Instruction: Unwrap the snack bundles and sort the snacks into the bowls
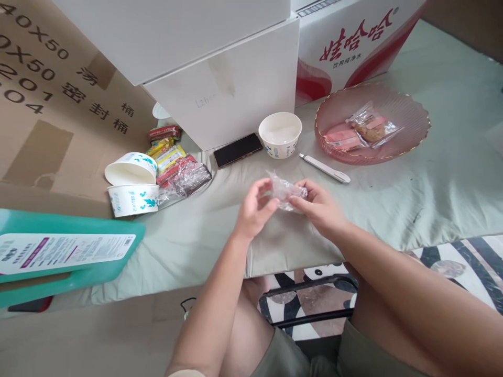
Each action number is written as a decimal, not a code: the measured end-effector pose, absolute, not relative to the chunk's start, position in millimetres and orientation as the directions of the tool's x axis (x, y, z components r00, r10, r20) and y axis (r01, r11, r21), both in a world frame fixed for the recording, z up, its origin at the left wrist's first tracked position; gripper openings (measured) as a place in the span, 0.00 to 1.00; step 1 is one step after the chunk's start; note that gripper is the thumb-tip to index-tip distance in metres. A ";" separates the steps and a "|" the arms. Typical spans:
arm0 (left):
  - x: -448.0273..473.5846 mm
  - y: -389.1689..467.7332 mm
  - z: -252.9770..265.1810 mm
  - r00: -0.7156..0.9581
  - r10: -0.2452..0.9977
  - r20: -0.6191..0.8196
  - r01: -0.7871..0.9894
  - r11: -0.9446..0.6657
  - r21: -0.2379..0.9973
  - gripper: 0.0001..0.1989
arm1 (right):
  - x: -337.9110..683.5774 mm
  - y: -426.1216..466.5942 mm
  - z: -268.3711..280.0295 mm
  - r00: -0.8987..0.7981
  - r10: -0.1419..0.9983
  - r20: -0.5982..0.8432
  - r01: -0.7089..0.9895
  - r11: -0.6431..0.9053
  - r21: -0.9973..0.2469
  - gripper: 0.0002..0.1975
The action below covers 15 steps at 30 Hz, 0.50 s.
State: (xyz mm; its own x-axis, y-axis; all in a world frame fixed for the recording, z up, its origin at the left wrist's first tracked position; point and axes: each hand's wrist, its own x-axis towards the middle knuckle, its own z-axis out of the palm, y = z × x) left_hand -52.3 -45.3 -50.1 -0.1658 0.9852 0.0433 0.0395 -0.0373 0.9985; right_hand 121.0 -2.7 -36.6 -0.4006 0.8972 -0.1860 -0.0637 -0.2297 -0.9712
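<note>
A crumpled clear plastic wrapper is held between my two hands, above the near part of the cloth-covered table. My left hand has curled fingers, with its thumb and fingertips closed on the wrapper's left side. My right hand pinches the right side. Just beyond them stands a white paper bowl with pale contents I cannot make out. A white utility knife lies to its right. Farther right, a pink fluted glass bowl holds a few individually wrapped snacks.
A black phone lies against white boxes. To the left are two paper bowls, colourful snack packets and crumpled plastic. A large cardboard box and a green jug flank the left side.
</note>
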 end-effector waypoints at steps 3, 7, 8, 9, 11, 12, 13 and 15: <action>-37.7 -47.0 -47.3 0.047 0.996 -0.081 -0.053 0.083 0.995 0.26 | 116.1 -3.7 -37.4 -0.551 0.818 -0.165 -0.202 -0.322 -0.925 0.14; -45.3 -41.9 -50.2 -0.161 0.981 -0.105 0.064 0.116 0.991 0.16 | 114.6 2.9 -45.3 -0.331 0.936 -0.122 -0.054 -0.148 -0.988 0.14; -50.9 -40.3 -51.8 -0.231 0.970 -0.081 0.105 0.107 0.989 0.15 | 114.3 4.8 -47.1 -0.293 0.951 -0.102 -0.011 -0.110 -0.994 0.15; -57.1 -39.0 -53.3 -0.296 0.954 -0.040 0.147 0.087 0.985 0.13 | 113.9 6.2 -48.4 -0.282 0.955 -0.094 0.018 -0.092 -0.996 0.16; -68.6 -37.1 -54.6 -0.417 0.906 0.069 0.233 0.034 0.972 0.12 | 113.0 7.3 -49.0 -0.317 0.942 -0.113 0.047 -0.104 -0.994 0.16; -73.2 -35.8 -53.6 -0.476 0.871 0.121 0.277 0.018 0.961 0.11 | 112.6 7.2 -48.5 -0.345 0.930 -0.128 0.060 -0.115 -0.992 0.16; -76.3 -33.7 -51.3 -0.530 0.830 0.171 0.321 0.010 0.947 0.11 | 112.6 6.6 -47.5 -0.368 0.920 -0.137 0.075 -0.117 -0.990 0.16; -77.6 -24.7 -41.5 -0.604 0.744 0.285 0.420 -0.007 0.907 0.11 | 113.6 5.3 -45.0 -0.407 0.903 -0.133 0.108 -0.097 -0.989 0.16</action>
